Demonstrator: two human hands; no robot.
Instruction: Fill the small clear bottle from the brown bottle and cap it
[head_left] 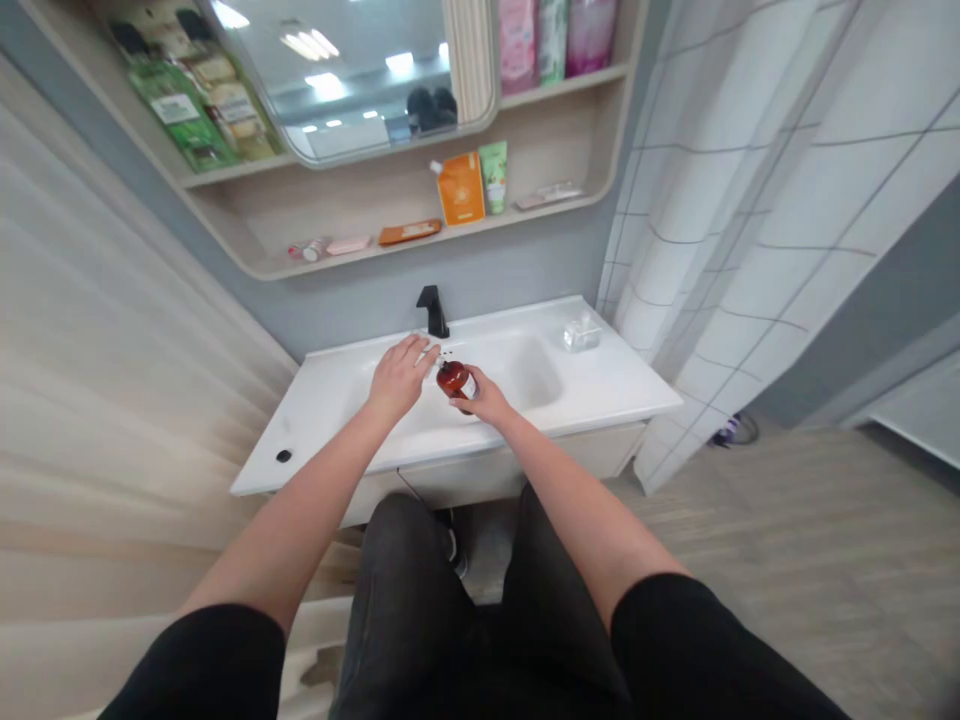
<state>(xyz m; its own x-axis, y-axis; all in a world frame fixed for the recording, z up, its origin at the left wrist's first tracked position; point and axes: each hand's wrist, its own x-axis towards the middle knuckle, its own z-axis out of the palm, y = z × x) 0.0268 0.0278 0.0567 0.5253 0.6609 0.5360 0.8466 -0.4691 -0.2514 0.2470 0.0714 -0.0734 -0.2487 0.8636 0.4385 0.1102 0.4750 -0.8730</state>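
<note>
A brown, see-through bottle (pixel 452 377) with a white label is in my right hand (pixel 487 397), whose fingers wrap round its body. It is tilted over the white sink basin (pixel 536 370), its neck pointing toward my left hand. My left hand (pixel 401 377) hovers palm down just left of the bottle's neck, fingers stretched out and slightly apart. A small whitish spot shows between those fingertips and the neck, too small to make out. Behind both hands stands a black faucet (pixel 433 312). On the counter's left lies a small black cap-like piece (pixel 283 456).
A clear dish or box (pixel 581 333) sits at the counter's right. Above, a shelf (pixel 262 268) holds an orange pouch (pixel 461 188), a green tube (pixel 493 177) and small packets, below a mirror (pixel 360 80). Curtains (pixel 705 200) hang on both sides.
</note>
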